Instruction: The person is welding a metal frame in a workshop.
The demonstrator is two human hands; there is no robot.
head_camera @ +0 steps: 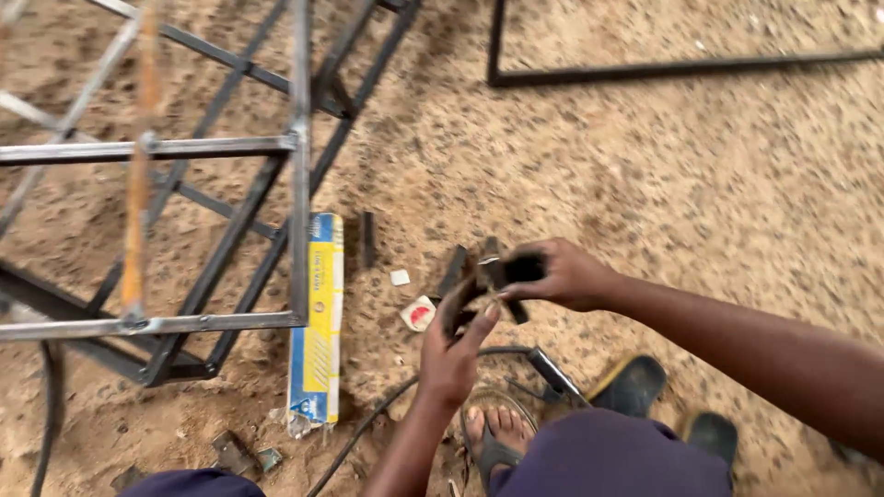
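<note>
My left hand [453, 354] and my right hand [564, 273] both grip one small dark metal piece [486, 279] held above the sandy ground. The left hand holds its lower end from below; the right hand pinches its upper right end. The piece is blurred, so its exact shape is unclear. Below the hands lies a black cable with a dark electrode holder [552, 371].
A welded metal frame [299, 184] of grey and black bars fills the left. A long blue and yellow box [319, 317] lies beside it. Short dark metal offcuts [368, 237] and a small white and red scrap [418, 313] lie on the sand. My sandalled foot [493, 433] is below.
</note>
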